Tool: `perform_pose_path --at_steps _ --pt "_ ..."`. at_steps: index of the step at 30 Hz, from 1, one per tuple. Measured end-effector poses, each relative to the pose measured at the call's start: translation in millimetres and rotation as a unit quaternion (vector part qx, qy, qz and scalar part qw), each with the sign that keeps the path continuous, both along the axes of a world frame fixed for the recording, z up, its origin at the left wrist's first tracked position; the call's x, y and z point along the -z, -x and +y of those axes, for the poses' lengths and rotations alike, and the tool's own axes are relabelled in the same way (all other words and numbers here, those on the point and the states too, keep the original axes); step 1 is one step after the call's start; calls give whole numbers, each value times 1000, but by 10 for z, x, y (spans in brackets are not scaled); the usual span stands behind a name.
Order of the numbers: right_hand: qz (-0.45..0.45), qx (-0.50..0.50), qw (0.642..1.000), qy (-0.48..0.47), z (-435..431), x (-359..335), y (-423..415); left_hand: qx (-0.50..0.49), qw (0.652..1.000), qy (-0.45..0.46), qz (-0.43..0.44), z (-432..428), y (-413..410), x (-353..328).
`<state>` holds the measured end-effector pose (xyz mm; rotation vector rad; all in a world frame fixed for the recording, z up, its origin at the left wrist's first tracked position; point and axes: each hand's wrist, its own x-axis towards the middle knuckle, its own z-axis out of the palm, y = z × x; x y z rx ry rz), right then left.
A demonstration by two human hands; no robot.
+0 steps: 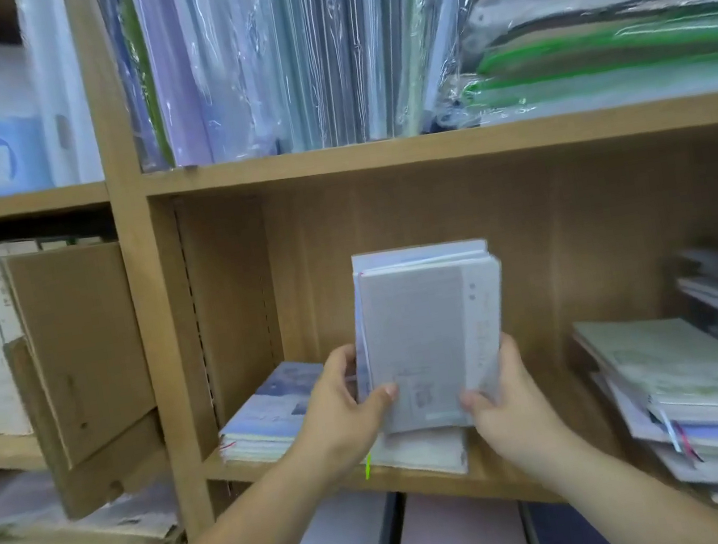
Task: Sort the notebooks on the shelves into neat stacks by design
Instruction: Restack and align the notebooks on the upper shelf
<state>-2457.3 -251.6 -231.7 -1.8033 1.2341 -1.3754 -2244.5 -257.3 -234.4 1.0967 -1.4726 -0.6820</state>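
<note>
Fingers of both hands pinch notebooks [425,346] at lower edge; long axis upright, covers facing camera.

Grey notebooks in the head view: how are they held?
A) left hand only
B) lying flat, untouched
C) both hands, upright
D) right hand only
C: the left hand and the right hand grip the lower part of the upright grey notebooks from either side.
</note>
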Motion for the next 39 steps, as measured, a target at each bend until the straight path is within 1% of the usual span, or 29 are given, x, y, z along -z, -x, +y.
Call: perform_pose_path --at_steps 3,7,9,12,15,18,20,21,25,27,30,34,36,37,39 --pt "3 -22 999 -31 -49 197 -9 33 999 -10 -9 -30 -20 167" --pt "6 -45 998 -54 -118 248 20 78 993 -32 -80 -66 -86 201" --pt "9 -45 997 -54 -168 251 20 84 990 -35 -104 -60 -63 198" --pt "22 -34 998 -56 -252 267 -12 73 989 -19 -125 -43 36 191" --pt "20 -22 998 -55 -291 306 -21 59 990 -6 -127 -87 75 251" --pt "13 4 999 -38 -309 277 17 22 992 20 -120 -94 68 309" --pt "1 2 999 -39 -322 234 38 -3 993 31 -116 -85 81 360" --pt "5 -7 999 -38 -317 224 35 -15 991 34 -127 -86 94 393" --pt "52 -50 996 -53 -301 294 10 -51 973 41 -224 -73 148 502" --pt "81 -47 994 -54 -307 330 27 -50 969 41 -240 -81 144 533" --pt "106 -29 993 -51 -264 293 36 -32 973 29 -226 -80 120 451" --pt "99 -12 995 -29 -109 90 106 29 984 26 -175 32 146 142" --pt "95 -9 994 -45 12 -48 213 58 986 28 -151 114 196 15" --pt "94 -2 994 -56 91 -112 276 63 989 19 -136 155 244 -32" --pt "94 29 992 -75 210 -157 432 70 993 -33 -88 244 395 -90"
